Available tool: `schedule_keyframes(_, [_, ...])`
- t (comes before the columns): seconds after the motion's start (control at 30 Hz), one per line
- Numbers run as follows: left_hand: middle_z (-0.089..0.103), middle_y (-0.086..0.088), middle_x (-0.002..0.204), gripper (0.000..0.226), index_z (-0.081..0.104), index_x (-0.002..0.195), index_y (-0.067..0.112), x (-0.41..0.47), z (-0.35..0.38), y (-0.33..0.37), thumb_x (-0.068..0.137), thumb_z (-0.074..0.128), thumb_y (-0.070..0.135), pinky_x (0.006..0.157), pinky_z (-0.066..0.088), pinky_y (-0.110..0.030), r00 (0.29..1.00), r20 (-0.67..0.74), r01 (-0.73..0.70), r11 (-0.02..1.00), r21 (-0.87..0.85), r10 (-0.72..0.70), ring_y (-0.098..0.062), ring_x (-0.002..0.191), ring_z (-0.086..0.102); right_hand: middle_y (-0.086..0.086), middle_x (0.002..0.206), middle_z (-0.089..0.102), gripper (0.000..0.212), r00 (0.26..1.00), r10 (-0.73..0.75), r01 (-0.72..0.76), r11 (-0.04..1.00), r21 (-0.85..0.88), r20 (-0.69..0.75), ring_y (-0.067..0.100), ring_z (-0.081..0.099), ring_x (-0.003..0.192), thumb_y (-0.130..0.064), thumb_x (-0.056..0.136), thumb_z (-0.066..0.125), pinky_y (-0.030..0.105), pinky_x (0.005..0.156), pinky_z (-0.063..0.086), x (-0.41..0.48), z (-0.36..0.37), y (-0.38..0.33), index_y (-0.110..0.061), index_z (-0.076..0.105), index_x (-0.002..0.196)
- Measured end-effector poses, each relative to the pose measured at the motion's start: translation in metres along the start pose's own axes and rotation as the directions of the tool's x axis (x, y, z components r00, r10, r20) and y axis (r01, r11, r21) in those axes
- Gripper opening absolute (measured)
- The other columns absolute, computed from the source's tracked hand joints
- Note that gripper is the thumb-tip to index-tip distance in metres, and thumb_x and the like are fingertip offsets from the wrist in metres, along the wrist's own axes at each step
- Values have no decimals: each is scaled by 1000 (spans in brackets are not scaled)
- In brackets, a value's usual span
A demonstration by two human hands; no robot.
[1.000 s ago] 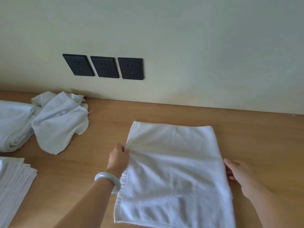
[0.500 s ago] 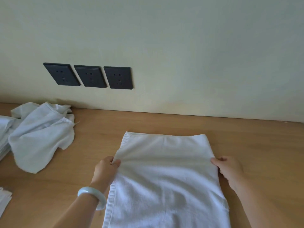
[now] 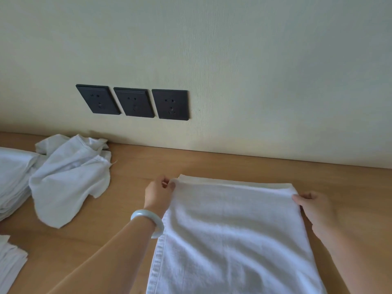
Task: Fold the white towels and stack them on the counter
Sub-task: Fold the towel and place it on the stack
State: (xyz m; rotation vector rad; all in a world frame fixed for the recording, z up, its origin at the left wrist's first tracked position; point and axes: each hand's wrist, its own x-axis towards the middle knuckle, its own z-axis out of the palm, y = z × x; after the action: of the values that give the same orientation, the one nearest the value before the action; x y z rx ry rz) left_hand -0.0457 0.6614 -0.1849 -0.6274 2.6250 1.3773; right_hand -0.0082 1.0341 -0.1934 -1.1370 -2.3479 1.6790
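A white towel (image 3: 233, 236) lies flat on the wooden counter (image 3: 212, 164) in front of me. Its upper layer is folded forward, and the fold's edge nearly meets the far edge. My left hand (image 3: 158, 195) pinches the left end of that fold; a pale bangle sits on the wrist. At the fold's right end, my right hand (image 3: 314, 211) grips the corner. A crumpled white towel (image 3: 67, 183) lies at the left.
A stack of folded white towels (image 3: 12, 179) sits at the far left, and another folded pile (image 3: 9, 262) shows at the lower left edge. Three black wall sockets (image 3: 133, 102) are set in the wall just above the counter's back edge.
Both hands have carried the towel's sides away from me, from its middle to near its far edge, doubling the upper layer over.
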Motion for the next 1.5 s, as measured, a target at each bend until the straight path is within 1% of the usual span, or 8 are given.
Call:
schedule_keyframes(0.23, [63, 1, 78, 19, 65, 88, 12, 20, 8, 19, 94, 61, 30, 54, 39, -22, 984, 98, -160, 983, 89, 151, -15, 67, 55, -3, 101, 60, 28, 970, -199, 215, 971, -109, 137, 17, 57, 94, -19, 86, 70, 32, 78, 44, 8, 8, -10, -26, 58, 110])
schedule_keyframes(0.6, [55, -6, 75, 25, 60, 81, 3, 57, -2, 38, 81, 77, 20, 69, 45, -26, 863, 499, -176, 973, 146, 81, -19, 71, 51, 4, 78, 58, 14, 923, -278, 354, 883, -308, 266, 18, 50, 73, -6, 82, 71, 29, 62, 36, 38, 0, -16, -15, 62, 77])
schedule_keyframes(0.93, [62, -8, 97, 18, 57, 99, 14, 46, 18, 19, 87, 70, 18, 62, 45, -25, 973, 81, -229, 952, 204, 217, -23, 83, 58, 2, 91, 58, 20, 899, -438, 424, 863, -276, 13, 21, 54, 84, -7, 85, 68, 24, 66, 40, 34, 22, -6, -11, 60, 103])
schedule_keyframes(1.13, [51, -10, 111, 32, 53, 118, 7, 1, 40, 5, 93, 56, 27, 91, 43, -40, 744, 23, -559, 602, 571, 668, -28, 99, 49, 10, 111, 61, 28, 560, -789, 704, 291, -648, 255, 35, 56, 102, -17, 96, 42, 43, 87, 45, 0, 32, 13, -7, 61, 114])
schedule_keyframes(1.23, [45, -10, 143, 58, 47, 139, 10, -12, 50, -22, 97, 27, 46, 110, 36, -44, 777, 179, -564, 539, 626, 604, -31, 129, 45, 0, 156, 29, 51, 722, -559, 652, 353, -671, 408, 21, 21, 146, -33, 104, 23, 39, 119, 20, 4, 31, 27, -12, 32, 149])
schedule_keyframes(1.33, [-3, 2, 164, 73, 3, 157, 21, -9, 48, -29, 93, -3, 56, 122, -6, -34, 841, 270, -520, 559, 646, 469, -12, 150, -7, 1, 162, 6, 62, 751, -507, 625, 341, -702, 423, 13, -2, 149, -44, 102, 14, 35, 122, 1, 12, 30, 24, -12, 11, 154])
schedule_keyframes(1.43, [-3, -6, 164, 79, 5, 156, 13, -22, 51, -16, 90, -4, 55, 123, -4, -41, 848, 252, -498, 539, 679, 465, -21, 151, -9, 7, 160, 16, 54, 716, -583, 665, 400, -631, 385, 19, 8, 149, -31, 104, 29, 39, 122, 8, 6, 25, 19, -7, 21, 152])
schedule_keyframes(1.5, [16, -15, 161, 68, 27, 152, 4, -54, 66, -6, 97, 17, 42, 122, 9, -44, 727, 274, -625, 440, 645, 630, -30, 150, 8, 13, 150, 40, 41, 625, -703, 749, 417, -515, 339, 28, 32, 142, -7, 99, 45, 42, 116, 26, -1, 16, 22, -3, 46, 139])
